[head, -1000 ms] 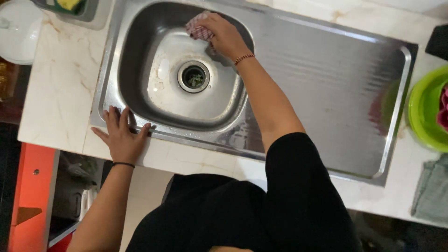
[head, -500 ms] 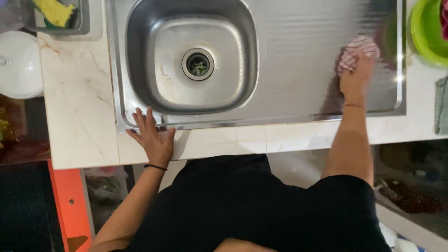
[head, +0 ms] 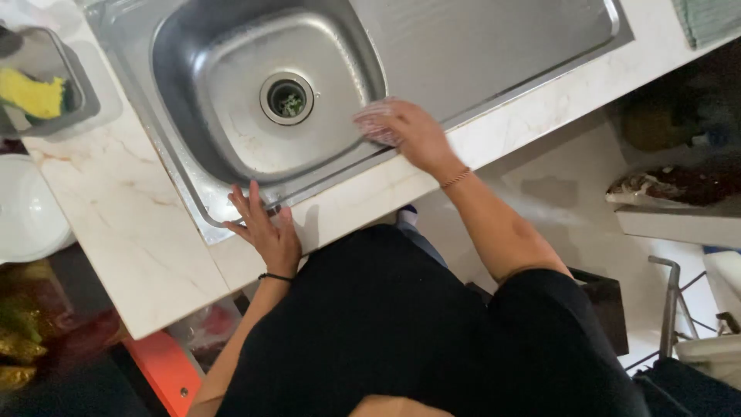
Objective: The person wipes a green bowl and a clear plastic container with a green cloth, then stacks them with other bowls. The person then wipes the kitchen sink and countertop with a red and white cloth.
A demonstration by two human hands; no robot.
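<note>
Your right hand (head: 413,133) is closed over a pinkish checked cloth (head: 376,120), pressing it on the steel sink (head: 494,46) at the front rim, where the basin's near-right corner meets the flat drainboard. Your left hand (head: 266,228) lies flat, fingers spread, holding nothing, braced on the sink's front-left corner where steel meets the marble counter (head: 131,232). For a clean wipe I'd keep the cloth flat under the palm, not bunched, work the raised rim seam along its length, and keep the brace hand planted. The drain strainer (head: 287,99) at the basin centre has greenish scraps in it; likely better to steer the wipe away from pushing more there. No readable labels or signs visible. Off the counter's back-left edge: a grey caddy (head: 54,85) with a yellow sponge (head: 29,93). At the left edge, a white round lid or bowl (head: 27,212). Below it, yellow-green crinkled packets (head: 19,340), contents unclear. A green-grey towel (head: 706,19) lies at the counter's far right corner.
</note>
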